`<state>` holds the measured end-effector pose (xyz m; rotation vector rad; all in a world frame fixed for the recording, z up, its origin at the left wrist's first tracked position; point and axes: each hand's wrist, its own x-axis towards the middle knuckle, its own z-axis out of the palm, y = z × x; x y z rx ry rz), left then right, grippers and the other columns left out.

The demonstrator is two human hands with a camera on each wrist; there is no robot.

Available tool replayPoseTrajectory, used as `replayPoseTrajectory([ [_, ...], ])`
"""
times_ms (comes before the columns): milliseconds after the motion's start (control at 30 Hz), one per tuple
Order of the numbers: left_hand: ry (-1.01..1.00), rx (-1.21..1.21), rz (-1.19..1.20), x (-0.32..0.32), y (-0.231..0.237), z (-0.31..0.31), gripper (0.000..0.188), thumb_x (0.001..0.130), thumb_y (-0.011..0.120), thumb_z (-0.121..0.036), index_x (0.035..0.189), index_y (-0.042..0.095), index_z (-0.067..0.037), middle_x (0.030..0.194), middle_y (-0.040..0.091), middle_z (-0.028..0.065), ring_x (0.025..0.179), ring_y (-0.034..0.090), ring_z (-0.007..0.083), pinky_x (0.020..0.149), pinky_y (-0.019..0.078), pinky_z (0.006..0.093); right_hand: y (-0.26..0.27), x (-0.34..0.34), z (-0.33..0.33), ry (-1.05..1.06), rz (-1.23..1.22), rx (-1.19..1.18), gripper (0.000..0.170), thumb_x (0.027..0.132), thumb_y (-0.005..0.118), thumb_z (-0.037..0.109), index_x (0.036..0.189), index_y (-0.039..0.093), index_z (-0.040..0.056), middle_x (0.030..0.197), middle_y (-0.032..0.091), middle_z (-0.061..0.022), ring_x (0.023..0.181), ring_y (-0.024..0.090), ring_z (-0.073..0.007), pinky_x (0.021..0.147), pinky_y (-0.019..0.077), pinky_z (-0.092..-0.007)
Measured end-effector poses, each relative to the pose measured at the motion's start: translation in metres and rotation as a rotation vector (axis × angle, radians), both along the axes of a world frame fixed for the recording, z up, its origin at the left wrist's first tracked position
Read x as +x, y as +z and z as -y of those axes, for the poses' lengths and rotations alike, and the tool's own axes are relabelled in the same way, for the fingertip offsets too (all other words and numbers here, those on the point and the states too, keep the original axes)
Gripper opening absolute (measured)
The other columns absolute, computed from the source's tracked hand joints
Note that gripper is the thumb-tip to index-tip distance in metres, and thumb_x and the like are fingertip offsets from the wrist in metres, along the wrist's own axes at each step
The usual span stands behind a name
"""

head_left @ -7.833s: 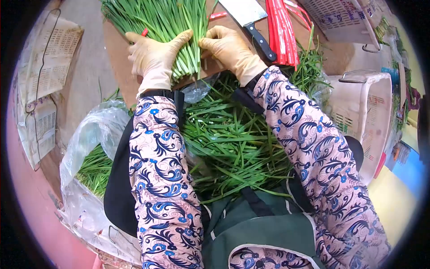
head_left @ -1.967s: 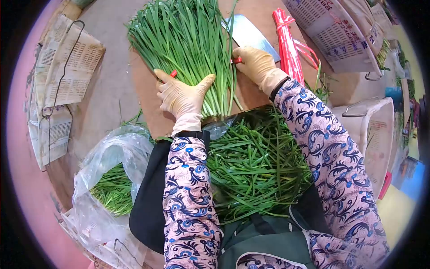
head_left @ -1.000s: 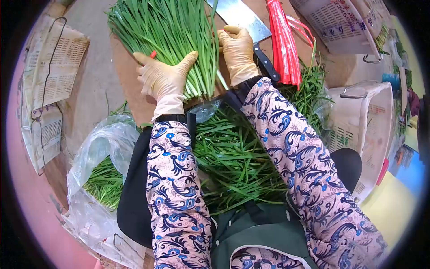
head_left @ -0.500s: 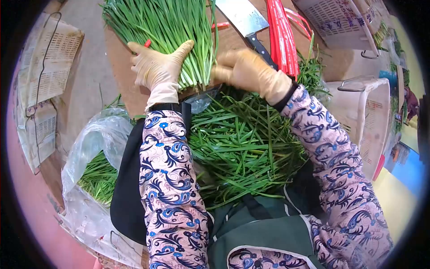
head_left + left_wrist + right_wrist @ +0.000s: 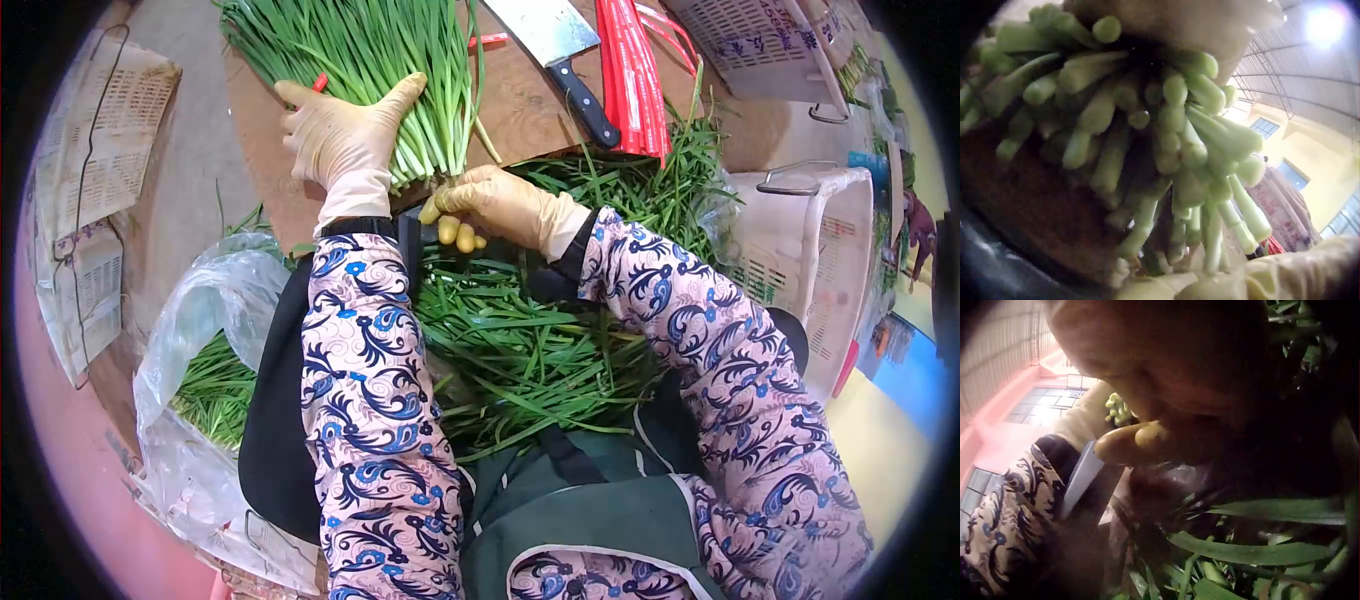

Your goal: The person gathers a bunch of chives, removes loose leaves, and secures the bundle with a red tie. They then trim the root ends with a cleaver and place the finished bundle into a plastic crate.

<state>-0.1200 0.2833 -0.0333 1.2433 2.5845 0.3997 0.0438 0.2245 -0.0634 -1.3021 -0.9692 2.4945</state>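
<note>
A thick bundle of green stalks [image 5: 400,60] lies on the brown board [image 5: 265,150], its pale cut ends toward the person. The gloved left hand [image 5: 345,140] grips it from the left near those ends, thumb over the top. Close up in the left wrist view are the pale stalk ends [image 5: 1172,125]. Just below the ends in the head view, the gloved right hand [image 5: 500,210] has its fingers curled, and nothing shows in them. The right wrist view shows its curled fingers [image 5: 1125,440] above loose leaves [image 5: 1254,550]. A red strip [image 5: 488,40] passes beneath the bundle.
A cleaver [image 5: 550,35] and red strips [image 5: 630,85] lie on the board's right. Loose green leaves [image 5: 530,350] cover the lap. An open plastic bag [image 5: 215,285] with greens stands left; white crates [image 5: 790,225] stand right, and folded crates [image 5: 120,130] far left.
The right hand has moved from the bundle's right side down to below its cut ends, its fingers now curled. The left hand has stayed on the bundle. The head view has shifted slightly.
</note>
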Motion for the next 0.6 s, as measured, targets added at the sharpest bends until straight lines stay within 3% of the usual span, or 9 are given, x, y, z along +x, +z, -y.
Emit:
replayPoseTrajectory([
  [300, -0.022, 0.042, 0.017, -0.002, -0.002, 0.001, 0.135, 0.044, 0.086, -0.073, 0.14, 0.027, 0.0, 0.131, 0.051, 0.0257, 0.124, 0.051, 0.0405, 0.092, 0.0475, 0.0589, 0.017, 0.014, 0.0, 0.129, 0.076, 0.0, 0.032, 0.1, 0.051, 0.028, 0.102, 0.069, 0.0017, 0.071, 0.067, -0.003, 0.052, 0.057, -0.0094, 0.05, 0.0443, -0.023],
  [433, -0.01, 0.021, 0.028, -0.001, 0.001, 0.001, 0.137, 0.044, 0.086, -0.073, 0.142, 0.026, 0.001, 0.131, 0.05, 0.0267, 0.125, 0.05, 0.041, 0.093, 0.0473, 0.0585, 0.011, 0.004, -0.013, 0.082, 0.039, -0.012, 0.035, 0.101, 0.048, 0.03, 0.098, 0.07, 0.0032, 0.068, 0.065, -0.0022, 0.05, 0.056, -0.0106, 0.048, 0.0436, -0.0244],
  [600, -0.012, -0.008, 0.02, 0.0, 0.005, 0.001, 0.136, 0.045, 0.085, -0.073, 0.143, 0.025, 0.001, 0.133, 0.049, 0.0264, 0.126, 0.049, 0.0402, 0.094, 0.047, 0.0584, 0.038, 0.014, -0.017, 0.35, 0.184, 0.123, 0.03, 0.098, 0.05, 0.026, 0.091, 0.068, 0.0026, 0.065, 0.064, -0.0035, 0.048, 0.056, -0.0112, 0.047, 0.0444, -0.0249],
])
